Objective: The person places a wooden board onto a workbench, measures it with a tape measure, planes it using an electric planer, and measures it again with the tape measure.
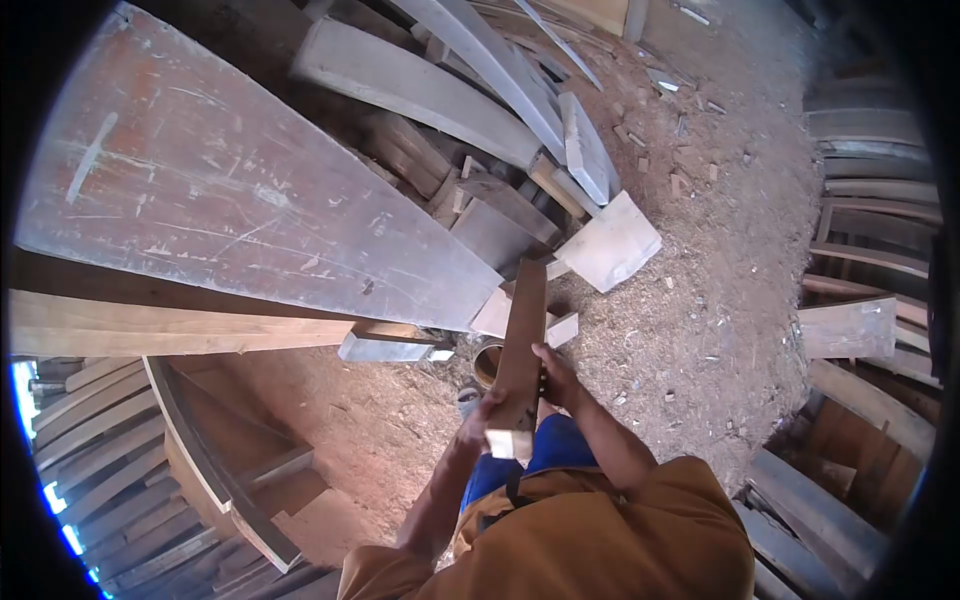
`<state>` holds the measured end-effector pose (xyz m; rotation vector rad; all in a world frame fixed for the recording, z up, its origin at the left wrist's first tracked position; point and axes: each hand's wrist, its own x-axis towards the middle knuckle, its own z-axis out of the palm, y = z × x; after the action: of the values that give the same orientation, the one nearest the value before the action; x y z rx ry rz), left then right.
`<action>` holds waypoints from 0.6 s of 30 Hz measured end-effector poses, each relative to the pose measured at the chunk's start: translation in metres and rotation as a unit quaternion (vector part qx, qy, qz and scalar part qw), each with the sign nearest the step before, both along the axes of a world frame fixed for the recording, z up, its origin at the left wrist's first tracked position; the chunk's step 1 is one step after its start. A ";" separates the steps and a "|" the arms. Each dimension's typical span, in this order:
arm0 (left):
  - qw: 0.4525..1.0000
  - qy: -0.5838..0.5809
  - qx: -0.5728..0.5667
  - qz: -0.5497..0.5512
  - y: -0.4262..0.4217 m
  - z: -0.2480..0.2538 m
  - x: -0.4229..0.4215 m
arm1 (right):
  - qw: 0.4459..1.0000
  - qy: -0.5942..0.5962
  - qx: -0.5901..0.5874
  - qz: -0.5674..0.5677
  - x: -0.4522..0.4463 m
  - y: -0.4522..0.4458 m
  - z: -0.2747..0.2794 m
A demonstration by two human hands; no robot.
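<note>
A long brown wooden beam (522,345) is held in front of my body, its pale cut end close to my waist and its far end pointing away. My left hand (482,418) grips the beam's left side near the cut end. On the right side, a bit farther along, my right hand (558,378) is closed around it. The fingers under the beam are partly hidden. Just left of the beam, a round container (488,365) stands on the ground. Beyond its far end lies a pale wood block (610,243).
A large scratched board (260,190) stretches across the upper left. Planks and offcuts (430,95) are piled at the top. A wooden frame (215,480) lies at lower left. Stacked boards (870,230) line the right side. Sawdust and chips cover the ground (700,340).
</note>
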<state>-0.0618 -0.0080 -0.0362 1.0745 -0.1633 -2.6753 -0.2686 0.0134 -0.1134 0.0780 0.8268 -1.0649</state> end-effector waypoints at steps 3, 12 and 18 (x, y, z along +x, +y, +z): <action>0.994 -0.099 -0.039 -0.011 -0.034 -0.028 -0.007 | 0.994 0.003 0.097 0.051 0.009 -0.031 -0.025; 0.971 -0.117 -0.154 0.138 -0.070 -0.028 -0.036 | 0.996 -0.032 0.054 -0.057 -0.031 -0.099 -0.051; 0.960 -0.192 -0.170 0.114 -0.022 -0.046 0.032 | 0.995 -0.033 0.091 -0.040 -0.038 -0.164 -0.044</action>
<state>-0.0300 -0.0303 -0.0826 1.3840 -0.5173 -2.1122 -0.3067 -0.1501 -0.1575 0.3007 0.8647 -1.0550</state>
